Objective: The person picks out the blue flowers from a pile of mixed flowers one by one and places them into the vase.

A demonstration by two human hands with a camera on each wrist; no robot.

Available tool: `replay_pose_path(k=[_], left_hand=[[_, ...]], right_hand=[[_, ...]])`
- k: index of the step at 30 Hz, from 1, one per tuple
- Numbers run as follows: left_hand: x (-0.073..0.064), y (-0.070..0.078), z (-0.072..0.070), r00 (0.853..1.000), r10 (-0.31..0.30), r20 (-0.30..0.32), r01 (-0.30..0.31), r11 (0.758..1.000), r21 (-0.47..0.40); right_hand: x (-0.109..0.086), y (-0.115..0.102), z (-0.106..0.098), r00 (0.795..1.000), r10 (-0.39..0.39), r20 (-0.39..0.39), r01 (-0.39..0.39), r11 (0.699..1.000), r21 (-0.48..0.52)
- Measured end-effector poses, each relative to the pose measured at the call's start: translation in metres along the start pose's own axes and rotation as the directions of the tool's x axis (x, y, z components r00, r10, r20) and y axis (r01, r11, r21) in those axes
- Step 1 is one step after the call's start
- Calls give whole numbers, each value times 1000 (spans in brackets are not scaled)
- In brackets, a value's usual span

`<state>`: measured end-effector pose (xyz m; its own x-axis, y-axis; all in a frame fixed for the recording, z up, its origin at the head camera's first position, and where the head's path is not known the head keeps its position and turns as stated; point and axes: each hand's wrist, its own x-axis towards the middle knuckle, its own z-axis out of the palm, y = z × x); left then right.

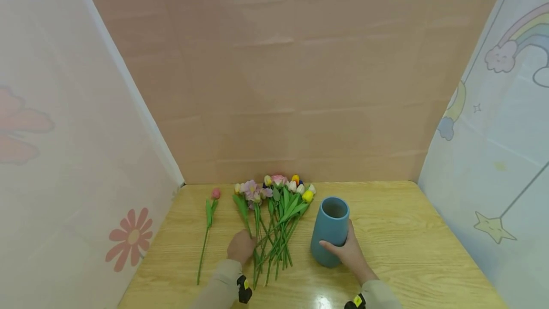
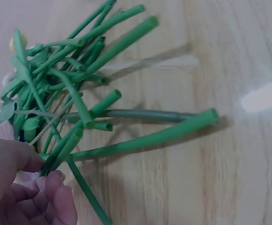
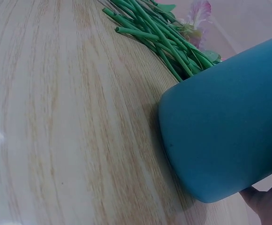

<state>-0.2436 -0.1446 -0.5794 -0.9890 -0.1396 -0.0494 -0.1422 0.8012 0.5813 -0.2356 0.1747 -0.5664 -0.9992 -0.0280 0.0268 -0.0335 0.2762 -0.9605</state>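
In the head view a bunch of artificial flowers [image 1: 283, 223] lies on the table, heads to the back and green stems to the front. My left hand [image 1: 242, 247] is at the left edge of the bunch. From the left wrist view, its thumb and fingers pinch green flower stems [image 2: 63, 147]; which blooms these belong to I cannot tell. To the right, a blue vase [image 1: 328, 237] stands on the table with its mouth up. My right hand [image 1: 349, 252] holds the vase's side, thumb at the front. Its other fingers are mostly hidden behind.
A single pink tulip [image 1: 208, 225] lies apart at the left of the wooden table [image 1: 399, 247]. Behind the table rises a brown backdrop [image 1: 296, 85]. Pale printed sheets flank it, one on the left [image 1: 77, 85] and one on the right [image 1: 480, 156].
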Motion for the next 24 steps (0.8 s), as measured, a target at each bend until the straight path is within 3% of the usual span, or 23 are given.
replay_pose_path(k=[4, 10, 16, 21, 24], left_hand=[[-1, -3, -3, 1000, -11, -6, 11, 999, -51], [-3, -2, -12, 999, 25, -38, -30, 989, -142], [-4, 1, -23, 996, 51, -68, -68, 959, -276], [-2, 2, -32, 986, 51, -157, -101, 940, -327], [-1, 0, -38, 967, 76, -242, -150, 942, -301]], right_hand=[[1, 1, 0, 1000, 2, 1, -2, 1000, 14], [2, 4, 0, 1000, 6, -1, -6, 1000, 23], [3, 3, -1, 1000, -4, 7, 4, 1000, 24], [3, 3, -1, 1000, 2, 15, -3, 1000, 28], [3, 3, -1, 1000, 5, 13, -5, 1000, 30]])
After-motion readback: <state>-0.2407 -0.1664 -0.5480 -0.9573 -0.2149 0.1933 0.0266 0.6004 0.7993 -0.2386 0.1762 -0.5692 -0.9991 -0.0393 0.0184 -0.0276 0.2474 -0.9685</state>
